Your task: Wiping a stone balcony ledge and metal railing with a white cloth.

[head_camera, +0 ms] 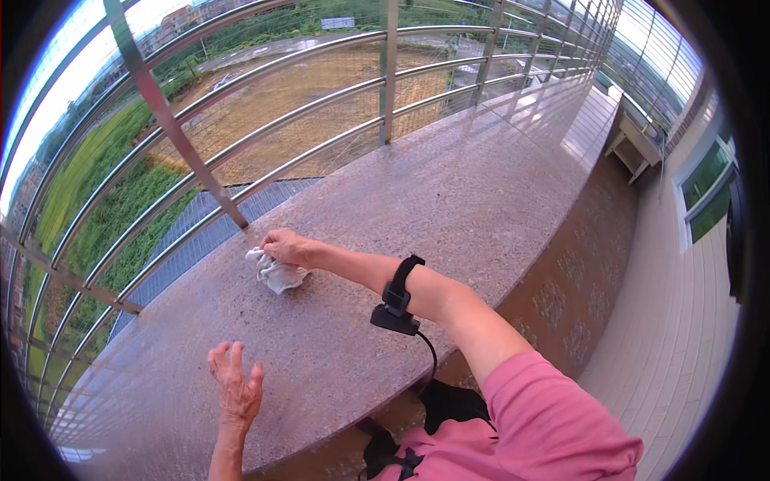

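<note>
My right hand (285,246) grips a crumpled whitish cloth (280,275) against the speckled pinkish stone ledge (385,240). Hand and cloth are near the ledge's outer edge, close to the foot of a railing post (231,210). The cloth bunches under and in front of the fingers, and part of it is hidden by them. Lower on the left, my left hand (236,385) hovers over or rests lightly by the ledge, fingers apart and holding nothing; whether it touches the stone I cannot tell.
A metal railing (385,78) runs along the outer side, with fine wires beyond it. A black strap with a cabled device (397,309) is on my right forearm. Right of the ledge lie a brown patterned floor (553,300), a tiled wall (668,312) and, farther off, a sink-like unit (634,141).
</note>
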Motion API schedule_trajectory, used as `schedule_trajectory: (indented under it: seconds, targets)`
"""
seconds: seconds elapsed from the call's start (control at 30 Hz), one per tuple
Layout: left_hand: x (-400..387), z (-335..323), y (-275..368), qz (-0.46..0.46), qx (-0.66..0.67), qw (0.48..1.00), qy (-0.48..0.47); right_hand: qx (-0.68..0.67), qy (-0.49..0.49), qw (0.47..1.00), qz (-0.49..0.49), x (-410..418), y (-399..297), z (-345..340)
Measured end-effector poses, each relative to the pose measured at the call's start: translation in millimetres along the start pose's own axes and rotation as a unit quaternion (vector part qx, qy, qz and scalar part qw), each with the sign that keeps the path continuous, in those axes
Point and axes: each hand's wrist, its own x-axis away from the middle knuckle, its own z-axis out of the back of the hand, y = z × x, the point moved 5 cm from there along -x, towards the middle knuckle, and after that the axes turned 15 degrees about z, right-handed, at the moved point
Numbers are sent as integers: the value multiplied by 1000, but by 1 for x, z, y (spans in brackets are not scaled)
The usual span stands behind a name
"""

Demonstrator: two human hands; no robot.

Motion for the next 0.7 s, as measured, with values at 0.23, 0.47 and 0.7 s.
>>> schedule_trajectory:
  seconds: [0.23,0.47,0.7]
  targets:
    - [-24,-62,-4,44,-34,998,-15,-184,339,922,-29,34,-10,176]
    - [-23,-73,-7,72,-69,995,-2,143,607,779,56,68,-16,411]
    - [-29,-71,8,118,-86,988,-47,144,639,755,36,18,38,392]
